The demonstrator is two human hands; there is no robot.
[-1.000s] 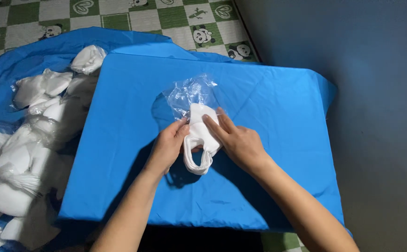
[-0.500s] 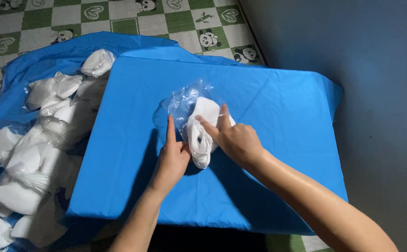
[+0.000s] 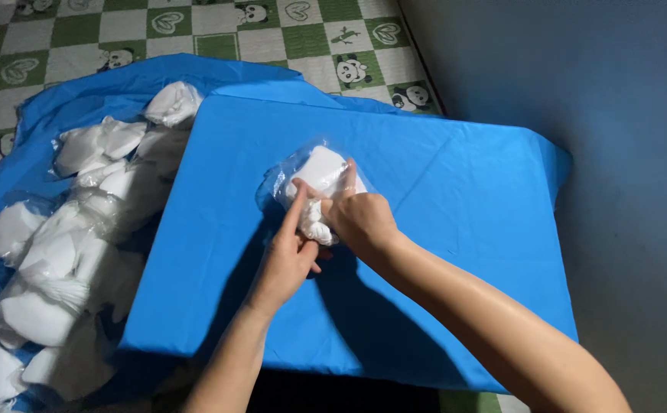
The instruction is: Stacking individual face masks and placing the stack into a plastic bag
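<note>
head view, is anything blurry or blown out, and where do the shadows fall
Head view: mostly sharp; the pile of bagged white cloth pieces at the left edge is bright and loses detail; glare glints on the clear plastic bag around the folded white cloth; the hands, left and right, cast dark shadows on the blue sheet-covered table; right side dim.

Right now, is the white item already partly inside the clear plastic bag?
Yes, the white item sits partly inside the clear bag, with both hands on it.

Soft matt white cloth (image 3: 320, 170) in a glossy, crinkled clear plastic bag (image 3: 284, 180) on smooth blue sheeting (image 3: 456, 191).
</note>
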